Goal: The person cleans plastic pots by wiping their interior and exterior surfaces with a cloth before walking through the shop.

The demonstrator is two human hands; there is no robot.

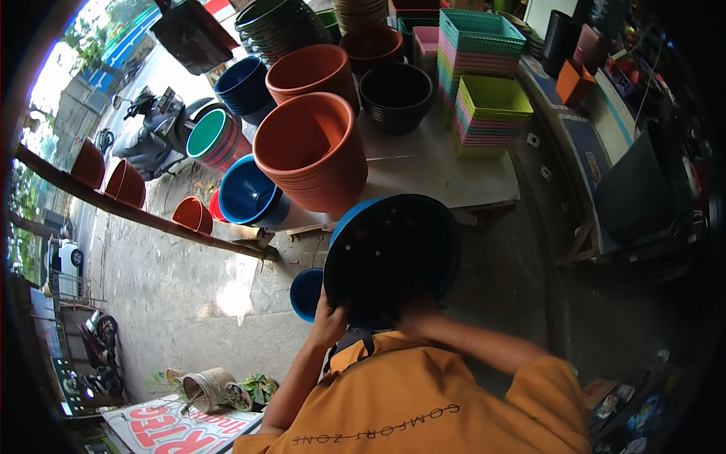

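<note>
A wide black plastic pot is tilted up in front of my chest, its dark mouth facing me. Two small light spots, like holes, show inside it. My left hand grips the pot's left rim, with the thumb on the near side. Blurred, my right hand is at the pot's lower right, its fingers lost in the dark interior. Behind the pot's upper left rim shows a blue plastic edge. A smaller blue pot is on the ground just left of my left hand.
Ahead, a low white-topped table bears terracotta-coloured pots, black pots and stacked plastic baskets. A bamboo pole runs along the left. Behind it stands a parked scooter. A dark bin stands right.
</note>
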